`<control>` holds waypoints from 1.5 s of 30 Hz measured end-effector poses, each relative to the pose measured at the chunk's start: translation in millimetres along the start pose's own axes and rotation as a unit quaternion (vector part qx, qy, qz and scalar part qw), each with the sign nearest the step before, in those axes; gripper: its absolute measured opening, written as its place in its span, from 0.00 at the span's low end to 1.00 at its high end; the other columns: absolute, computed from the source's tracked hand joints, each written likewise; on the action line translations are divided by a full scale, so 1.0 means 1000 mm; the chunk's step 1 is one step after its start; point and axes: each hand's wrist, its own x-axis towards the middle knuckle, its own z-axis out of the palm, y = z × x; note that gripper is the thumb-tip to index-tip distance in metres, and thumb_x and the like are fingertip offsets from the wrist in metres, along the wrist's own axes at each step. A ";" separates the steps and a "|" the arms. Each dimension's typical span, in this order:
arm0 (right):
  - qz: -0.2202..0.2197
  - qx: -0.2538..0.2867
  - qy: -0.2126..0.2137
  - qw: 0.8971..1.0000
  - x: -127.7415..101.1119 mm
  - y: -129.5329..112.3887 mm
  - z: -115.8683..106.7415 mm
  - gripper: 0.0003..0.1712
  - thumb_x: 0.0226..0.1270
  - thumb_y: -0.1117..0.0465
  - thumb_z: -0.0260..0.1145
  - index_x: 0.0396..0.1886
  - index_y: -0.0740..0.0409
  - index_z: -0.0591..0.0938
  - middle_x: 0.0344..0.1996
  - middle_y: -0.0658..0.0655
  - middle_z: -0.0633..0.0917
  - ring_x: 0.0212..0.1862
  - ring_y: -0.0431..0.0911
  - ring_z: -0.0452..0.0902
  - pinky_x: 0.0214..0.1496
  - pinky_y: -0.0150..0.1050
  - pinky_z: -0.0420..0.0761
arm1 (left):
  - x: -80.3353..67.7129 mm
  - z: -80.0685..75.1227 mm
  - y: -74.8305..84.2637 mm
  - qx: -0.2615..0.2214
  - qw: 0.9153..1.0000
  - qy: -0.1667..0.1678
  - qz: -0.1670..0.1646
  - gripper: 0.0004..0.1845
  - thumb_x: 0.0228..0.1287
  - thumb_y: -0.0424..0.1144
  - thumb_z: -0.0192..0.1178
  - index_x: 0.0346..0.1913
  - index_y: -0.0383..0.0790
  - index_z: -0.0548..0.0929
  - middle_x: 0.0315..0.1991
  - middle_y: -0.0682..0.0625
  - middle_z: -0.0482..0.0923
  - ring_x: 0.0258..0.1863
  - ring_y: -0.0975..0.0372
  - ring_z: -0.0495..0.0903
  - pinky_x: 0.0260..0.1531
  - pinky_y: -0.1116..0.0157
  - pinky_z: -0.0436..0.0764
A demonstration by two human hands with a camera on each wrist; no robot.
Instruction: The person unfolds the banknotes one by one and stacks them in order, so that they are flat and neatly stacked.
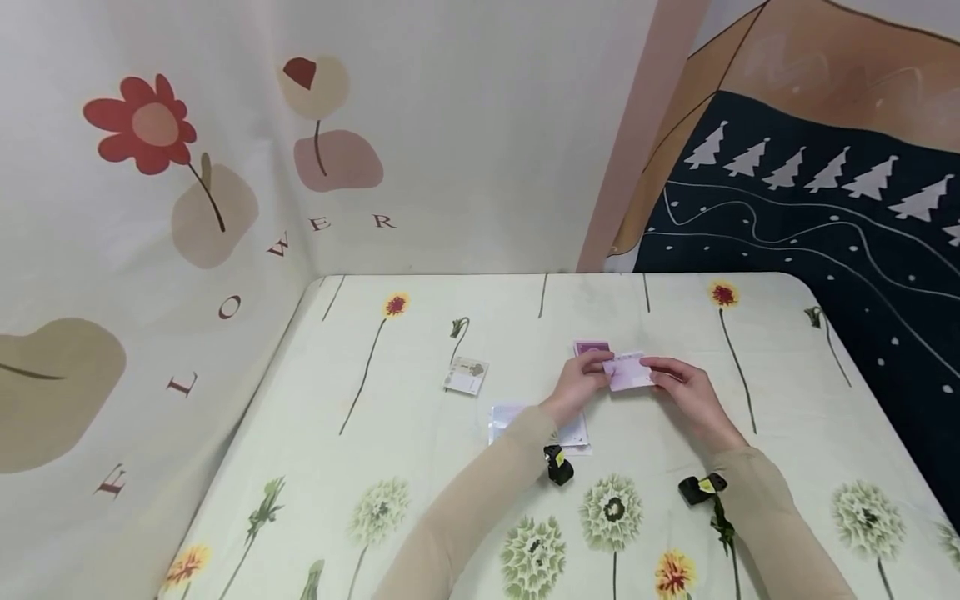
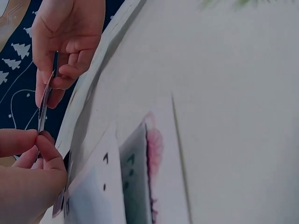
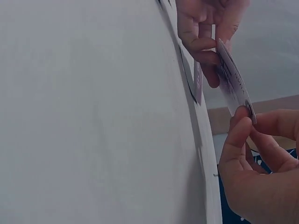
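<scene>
A pale purple banknote (image 1: 628,372), or a thin stack of such notes, is held up over the table between both hands. My left hand (image 1: 581,383) pinches its left end between thumb and fingers. On the opposite end, the thumb and fingertips of my right hand (image 1: 686,396) grip it. Seen edge-on in the right wrist view, the banknote (image 3: 234,79) bows slightly and bears dark lettering. Just behind the left fingers lies a darker purple card-like piece (image 1: 590,346), partly covered by them. Beneath the left wrist is a pale, flat packet (image 1: 573,433), partly hidden by the sleeve.
A small pale card or note (image 1: 467,376) with a brownish picture lies left of the hands. The flower-printed tablecloth (image 1: 420,467) covers the table. Patterned curtains (image 1: 480,150) hang along its back and sides.
</scene>
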 end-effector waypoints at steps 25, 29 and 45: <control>-0.022 0.050 -0.013 0.998 0.000 -0.010 0.033 0.26 0.67 0.69 0.63 0.63 0.72 0.69 0.48 0.67 0.80 0.42 0.35 0.80 0.41 0.29 0.79 | -0.037 -0.034 0.007 0.079 0.996 0.028 0.024 0.23 0.60 0.25 0.60 0.59 0.37 0.76 0.55 0.41 0.73 0.46 0.55 0.81 0.40 0.67 0.82; -0.044 0.038 -0.018 0.998 0.000 -0.012 0.038 0.26 0.65 0.70 0.64 0.61 0.72 0.70 0.49 0.74 0.78 0.42 0.37 0.80 0.40 0.28 0.79 | -0.042 -0.037 0.010 0.077 0.996 0.031 0.040 0.22 0.61 0.27 0.60 0.60 0.36 0.76 0.56 0.42 0.75 0.49 0.54 0.79 0.42 0.66 0.82; -0.090 0.063 -0.055 0.992 -0.002 -0.028 0.070 0.25 0.62 0.78 0.62 0.60 0.74 0.71 0.49 0.76 0.77 0.40 0.38 0.79 0.40 0.29 0.80 | -0.047 -0.035 0.025 -0.006 0.998 0.048 0.046 0.25 0.58 0.29 0.61 0.60 0.31 0.72 0.53 0.40 0.77 0.48 0.52 0.81 0.43 0.64 0.82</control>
